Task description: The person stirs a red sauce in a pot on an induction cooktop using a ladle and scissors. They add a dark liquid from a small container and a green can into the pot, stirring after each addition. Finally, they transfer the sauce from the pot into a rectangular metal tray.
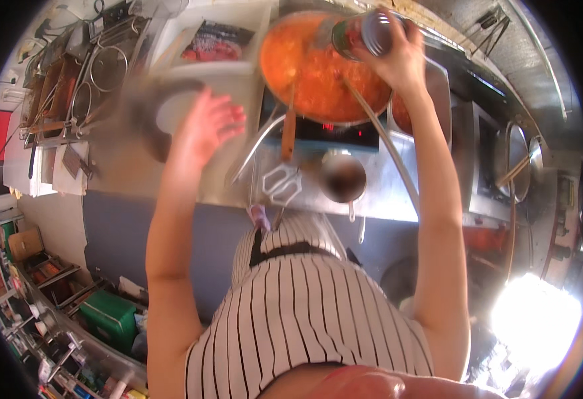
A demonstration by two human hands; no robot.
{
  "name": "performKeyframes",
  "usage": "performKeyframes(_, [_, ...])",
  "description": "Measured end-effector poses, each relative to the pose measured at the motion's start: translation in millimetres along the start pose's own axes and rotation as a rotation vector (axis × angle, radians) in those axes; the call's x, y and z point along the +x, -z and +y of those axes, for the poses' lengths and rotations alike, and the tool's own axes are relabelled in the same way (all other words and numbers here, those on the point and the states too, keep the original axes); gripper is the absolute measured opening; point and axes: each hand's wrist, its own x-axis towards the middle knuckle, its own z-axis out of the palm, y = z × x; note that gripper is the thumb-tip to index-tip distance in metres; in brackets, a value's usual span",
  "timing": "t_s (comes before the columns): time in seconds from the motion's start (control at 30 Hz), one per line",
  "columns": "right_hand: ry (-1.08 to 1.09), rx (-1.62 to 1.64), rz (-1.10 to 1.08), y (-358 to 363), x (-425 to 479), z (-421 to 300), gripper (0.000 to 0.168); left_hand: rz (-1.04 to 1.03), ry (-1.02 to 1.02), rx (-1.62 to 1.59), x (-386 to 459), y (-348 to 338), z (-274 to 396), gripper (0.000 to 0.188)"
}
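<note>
My right hand (404, 55) grips a tin can (350, 39) tipped over the far right side of a wide pot (266, 82). Orange-red stew (316, 92) fills the pot, and the can's ridged metal base faces up toward me. Whether anything is leaving the can's mouth is not clear. A wooden-handled utensil (288, 132) and a long metal handle (384, 134) lean out of the stew over the near rim. To the left of the pot, my left hand (214, 124) hovers above the counter with its fingers apart, holding nothing.
Below the pot is a cooker with a lit red display (327, 127). A small saucepan (344, 177) and metal tongs (282, 183) lie near the counter's front edge. A packaged item (219, 42) rests in a white tray at the back left. Sieves (108, 69) hang at the far left.
</note>
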Motion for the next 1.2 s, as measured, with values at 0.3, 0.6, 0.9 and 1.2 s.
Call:
performKeyframes(0.3, [-0.118, 0.007, -0.016, -8.6, -10.1, 4.4, 0.08, 0.023, -0.04, -0.021, -9.8, 24.7, -11.1, 0.05])
performKeyframes(0.6, [-0.213, 0.193, 0.096, 2.4, -24.9, 0.0, 0.083, 0.014, -0.119, -0.015, 0.5, 12.7, 3.0, 0.048])
performKeyframes(0.9, [-0.886, 1.54, 0.317, -2.4, -42.9, 48.8, 0.047, -0.001, -0.262, 0.256, -9.7, -19.1, -11.4, 0.035])
performKeyframes(1.2, [-1.098, 2.476, 0.096, -4.6, -83.5, -8.2, 0.078, -0.057, -0.814, 0.884, 21.7, -92.2, -56.5, 0.064])
